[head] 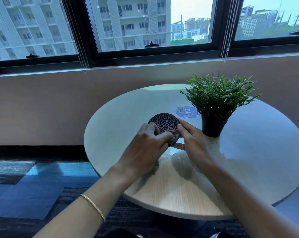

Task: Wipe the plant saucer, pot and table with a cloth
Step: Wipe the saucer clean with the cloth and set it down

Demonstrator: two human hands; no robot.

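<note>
Both forearms reach up from the lower frame to a patterned saucer at centre.

Left hand [145, 143] presses a bunched brownish cloth [173, 137] against the saucer [165, 122], fingers closed over the cloth; right hand [193, 143] pinches the saucer's right edge, tilting it above the round bench [248, 160]. Just right of the hands stands a black pot [213, 127] with a leafy plant [219, 95], and a round blue sticker [186, 112] lies behind the saucer.

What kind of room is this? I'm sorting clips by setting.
Probably an upper-floor office lounge or flat: a round table stands by dark-framed windows overlooking high-rise blocks, with patterned carpet below. Both hands hold the saucer beside a potted plant.
</note>
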